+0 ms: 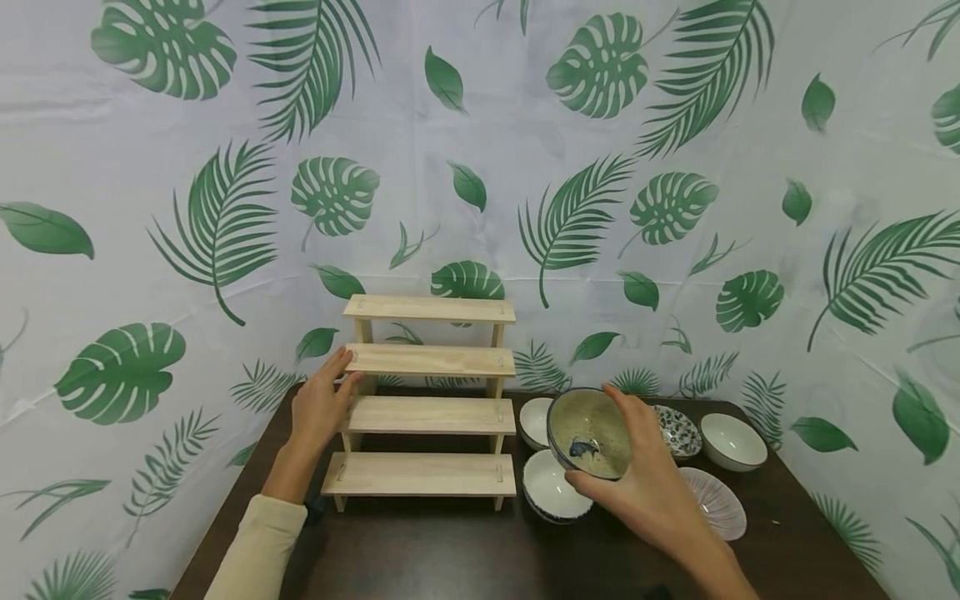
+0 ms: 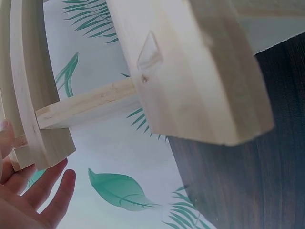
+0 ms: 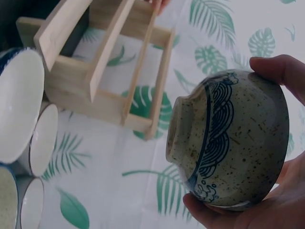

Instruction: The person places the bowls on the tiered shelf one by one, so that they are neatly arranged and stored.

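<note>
My right hand [image 1: 648,475] grips a speckled bowl [image 1: 591,429] by its rim and side, tilted so that its inside, with a blue fish painted on the bottom, faces me. The right wrist view shows the bowl's outside [image 3: 238,138], with a blue wave band near the foot. It is held up in front of the other dishes. At the left end of a wooden tiered stand [image 1: 431,361], my left hand [image 1: 318,404] holds the second board from the top. In the left wrist view, its fingers [image 2: 52,186] reach past the board's end.
Right of the stand sit a white bowl [image 1: 555,492] with a dark rim and another white bowl [image 1: 534,421]. Farther right are a patterned dish [image 1: 678,433], a white bowl [image 1: 733,442] and a pinkish ribbed dish [image 1: 716,504]. A leaf-print cloth [image 1: 480,167] hangs behind the dark table [image 1: 420,550].
</note>
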`<state>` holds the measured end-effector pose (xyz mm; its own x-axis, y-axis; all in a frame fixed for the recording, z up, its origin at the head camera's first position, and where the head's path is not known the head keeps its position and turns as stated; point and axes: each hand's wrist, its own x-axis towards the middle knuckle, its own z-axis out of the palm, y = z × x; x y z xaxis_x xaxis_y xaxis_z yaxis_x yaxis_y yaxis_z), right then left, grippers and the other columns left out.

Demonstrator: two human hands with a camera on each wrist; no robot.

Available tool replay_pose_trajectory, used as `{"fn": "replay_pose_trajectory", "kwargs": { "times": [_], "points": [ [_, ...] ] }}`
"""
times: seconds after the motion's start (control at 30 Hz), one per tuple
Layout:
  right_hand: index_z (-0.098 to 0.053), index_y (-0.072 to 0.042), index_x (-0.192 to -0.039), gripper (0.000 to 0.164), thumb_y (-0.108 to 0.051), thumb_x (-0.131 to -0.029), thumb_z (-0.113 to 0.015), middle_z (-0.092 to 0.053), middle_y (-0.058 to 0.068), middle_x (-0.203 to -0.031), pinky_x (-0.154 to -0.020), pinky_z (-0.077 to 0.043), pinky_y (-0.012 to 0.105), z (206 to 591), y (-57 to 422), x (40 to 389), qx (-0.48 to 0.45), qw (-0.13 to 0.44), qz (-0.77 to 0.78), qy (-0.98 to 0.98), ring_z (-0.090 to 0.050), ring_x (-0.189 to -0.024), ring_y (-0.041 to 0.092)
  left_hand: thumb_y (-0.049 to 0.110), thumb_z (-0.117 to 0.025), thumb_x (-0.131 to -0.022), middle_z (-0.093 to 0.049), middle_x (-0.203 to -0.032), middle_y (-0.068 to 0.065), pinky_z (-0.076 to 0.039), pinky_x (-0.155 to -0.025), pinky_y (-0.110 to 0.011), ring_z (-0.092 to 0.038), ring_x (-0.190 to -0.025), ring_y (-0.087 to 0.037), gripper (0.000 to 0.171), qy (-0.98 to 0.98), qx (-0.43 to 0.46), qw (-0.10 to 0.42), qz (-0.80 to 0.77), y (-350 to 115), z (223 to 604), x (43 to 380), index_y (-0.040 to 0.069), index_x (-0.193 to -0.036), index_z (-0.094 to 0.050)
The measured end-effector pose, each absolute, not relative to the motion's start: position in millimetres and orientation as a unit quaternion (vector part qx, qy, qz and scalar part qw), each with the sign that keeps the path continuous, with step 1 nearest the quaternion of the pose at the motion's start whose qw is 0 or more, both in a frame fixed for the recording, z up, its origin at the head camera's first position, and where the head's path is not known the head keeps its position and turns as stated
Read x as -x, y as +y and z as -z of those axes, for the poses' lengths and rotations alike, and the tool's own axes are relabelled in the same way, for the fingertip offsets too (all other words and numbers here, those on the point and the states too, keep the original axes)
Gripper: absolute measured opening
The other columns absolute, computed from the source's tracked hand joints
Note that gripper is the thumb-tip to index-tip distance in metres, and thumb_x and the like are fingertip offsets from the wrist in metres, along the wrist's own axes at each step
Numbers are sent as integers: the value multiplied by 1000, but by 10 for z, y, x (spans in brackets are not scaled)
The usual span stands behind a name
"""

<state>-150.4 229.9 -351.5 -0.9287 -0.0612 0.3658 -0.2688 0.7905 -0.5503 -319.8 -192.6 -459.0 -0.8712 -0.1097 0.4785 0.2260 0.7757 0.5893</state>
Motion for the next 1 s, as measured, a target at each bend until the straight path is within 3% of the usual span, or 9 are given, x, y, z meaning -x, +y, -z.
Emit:
{"fn": "replay_pose_trajectory", "kwargs": {
  "times": [0.43, 0.8, 1.0],
  "points": [
    [-27, -34, -161, 106, -44, -76, -89, -36, 11, -157, -91, -52, 61, 3622, 2049, 1671, -105, 155, -314, -931, -48, -136, 36, 32, -64, -103, -47, -161, -6, -50, -92, -67, -59, -133, -43, 53, -909, 22, 243, 338, -1899, 4586, 3195, 12, -151, -54],
    [-27, -31, -162, 107, -41, -74, -88, -33, 16, -157, -98, -49, 64, 3601, 1851, 1870, -110, 152, -331, -925, -45, -140, 37, 33, -64, -103, -50, -158, -6, -53, -86, -65, -69, -120, -38, 52, -903, 22, 262, 339, -1885, 4601, 3216, 11, -150, -55],
    [-31, -28, -160, 103, -40, -75, -87, -36, 19, -154, -94, -51, 63, 3638, 1768, 2001, -123, 161, -329, -922, -49, -134, 38, 35, -63, -103, -50, -158, -5, -53, -87, -65, -69, -120, -38, 52, -903, 22, 261, 340, -1905, 4615, 3207, 13, -150, -55]
  ]
}}
